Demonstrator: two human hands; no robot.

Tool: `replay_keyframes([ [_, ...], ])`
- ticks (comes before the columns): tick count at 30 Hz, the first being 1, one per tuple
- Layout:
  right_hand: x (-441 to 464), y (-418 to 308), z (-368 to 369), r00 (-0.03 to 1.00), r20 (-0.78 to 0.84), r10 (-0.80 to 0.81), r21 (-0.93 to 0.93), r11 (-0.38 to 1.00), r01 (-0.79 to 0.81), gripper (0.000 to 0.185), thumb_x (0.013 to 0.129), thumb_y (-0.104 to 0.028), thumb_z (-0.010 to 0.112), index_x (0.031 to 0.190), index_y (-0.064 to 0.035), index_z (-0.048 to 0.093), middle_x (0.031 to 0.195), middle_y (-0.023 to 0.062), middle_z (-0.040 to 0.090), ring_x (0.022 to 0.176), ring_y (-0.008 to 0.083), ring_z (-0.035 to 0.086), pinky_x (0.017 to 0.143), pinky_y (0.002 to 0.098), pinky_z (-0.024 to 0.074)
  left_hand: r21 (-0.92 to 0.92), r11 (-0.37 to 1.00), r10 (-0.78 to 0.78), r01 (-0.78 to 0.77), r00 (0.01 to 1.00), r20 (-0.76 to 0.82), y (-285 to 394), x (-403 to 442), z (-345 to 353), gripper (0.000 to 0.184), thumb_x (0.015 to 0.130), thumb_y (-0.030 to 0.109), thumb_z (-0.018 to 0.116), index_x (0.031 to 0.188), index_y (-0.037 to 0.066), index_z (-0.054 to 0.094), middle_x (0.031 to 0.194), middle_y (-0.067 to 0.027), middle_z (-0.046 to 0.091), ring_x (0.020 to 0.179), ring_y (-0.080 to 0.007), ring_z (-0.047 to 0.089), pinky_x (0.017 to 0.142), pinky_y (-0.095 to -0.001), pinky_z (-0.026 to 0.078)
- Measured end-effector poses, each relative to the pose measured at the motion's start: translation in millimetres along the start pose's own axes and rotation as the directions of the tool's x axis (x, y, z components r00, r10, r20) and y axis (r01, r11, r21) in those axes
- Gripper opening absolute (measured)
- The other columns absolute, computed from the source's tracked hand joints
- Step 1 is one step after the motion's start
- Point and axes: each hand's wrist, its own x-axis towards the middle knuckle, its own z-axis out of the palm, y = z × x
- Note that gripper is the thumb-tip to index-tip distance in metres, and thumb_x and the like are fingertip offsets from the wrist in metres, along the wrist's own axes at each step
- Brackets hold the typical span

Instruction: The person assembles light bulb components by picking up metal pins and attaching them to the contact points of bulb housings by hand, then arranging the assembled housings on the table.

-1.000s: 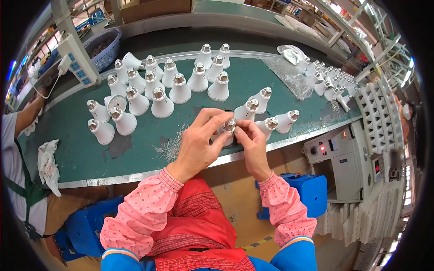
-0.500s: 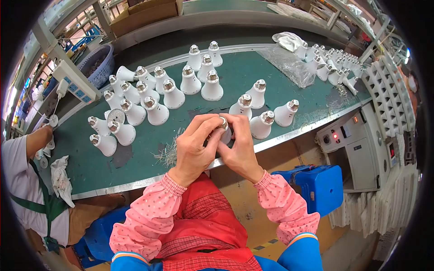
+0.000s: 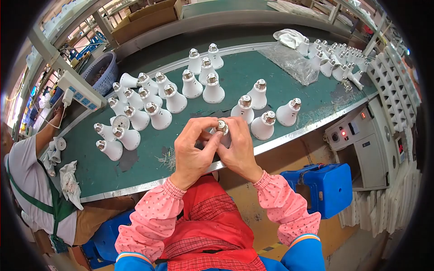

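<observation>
A white LED bulb with a silver metal cap (image 3: 221,128) is held between my two hands at the front edge of the bench. My left hand (image 3: 192,149) pinches it near the cap with thumb and forefinger. From the other side, my right hand (image 3: 239,147) curls its fingers round the bulb body, most of which the hands hide. Just right of my hands stand several bulbs, the nearest being a white bulb (image 3: 244,109) with its cap up. Thin wire clippings (image 3: 167,159) lie left of my left hand.
More bulbs (image 3: 175,99) stand across the green bench (image 3: 149,174). A plastic bag (image 3: 294,63) and further bulbs lie at the back right. A person in a green-strapped apron (image 3: 38,180) sits at left near a power strip (image 3: 81,90). A blue stool (image 3: 332,189) is at right.
The bulb's cap now shows more plainly between my fingertips; both hands keep their grip. The co-worker's arm at left has moved up toward the power strip. My view has shifted slightly.
</observation>
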Motion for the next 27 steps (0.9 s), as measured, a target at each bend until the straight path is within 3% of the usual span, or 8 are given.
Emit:
replay_keyframes([
  [3,-0.9,1.0,1.2,1.0,-0.005,0.002,-0.009,1.0,-0.002,0.047,0.08,-0.008,0.079,0.123,-0.0042,0.06,0.117,0.0175,0.058,0.108,0.0405,0.056,0.092,0.0483,0.0482,-0.001,0.999,-0.034,0.034,0.999,0.014,-3.7,-0.3,-3.8,0.029,0.089,-0.007,0.076,0.116,0.003,0.071,0.117,-0.0075,0.07,0.081,-0.0101,0.07,0.068,-0.0243,0.056],
  [6,-0.9,1.2,1.4,1.0,-0.009,0.001,-0.022,1.0,-0.001,0.048,0.08,-0.009,0.079,0.123,-0.0042,0.06,0.117,0.0174,0.058,0.109,0.0407,0.056,0.093,0.0484,0.0484,0.087,0.994,0.058,-0.061,0.998,0.036,2.6,1.8,-3.6,0.03,0.088,-0.006,0.076,0.116,0.005,0.072,0.116,-0.0077,0.07,0.079,-0.0106,0.07,0.066,-0.0245,0.055],
  [21,-1.7,-4.7,1.0,0.999,-0.041,-0.014,-0.043,0.999,0.012,0.049,0.079,-0.01,0.08,0.123,-0.005,0.06,0.116,0.0171,0.059,0.109,0.0401,0.057,0.092,0.0478,0.0492,0.204,0.953,0.225,-0.225,0.974,0.019,0.5,2.5,-2.9,0.03,0.087,-0.006,0.077,0.114,0.006,0.074,0.112,-0.0066,0.072,0.076,-0.0092,0.065,0.064,-0.0245,0.053],
  [24,-2.4,-2.9,2.8,0.999,-0.035,-0.002,-0.055,0.998,0.0,0.049,0.078,-0.01,0.08,0.123,-0.0053,0.06,0.117,0.017,0.059,0.109,0.0398,0.057,0.092,0.0477,0.0494,0.088,0.993,0.078,-0.082,0.996,0.049,7.5,3.8,-12.5,0.025,0.092,-0.002,0.075,0.116,0.005,0.073,0.107,-0.0052,0.074,0.075,-0.0106,0.067,0.063,-0.0258,0.053],
  [27,-1.8,-8.9,-0.5,0.999,-0.03,0.02,-0.053,0.998,-0.022,0.05,0.078,-0.009,0.08,0.123,-0.0051,0.061,0.117,0.0169,0.059,0.109,0.0398,0.057,0.093,0.0476,0.0495,-0.253,0.93,-0.263,0.266,0.964,0.048,5.1,7.5,-14.3,0.018,0.099,0.006,0.072,0.116,0.0,0.073,0.098,-0.0031,0.072,0.075,-0.0069,0.062,0.064,-0.0237,0.05],
])
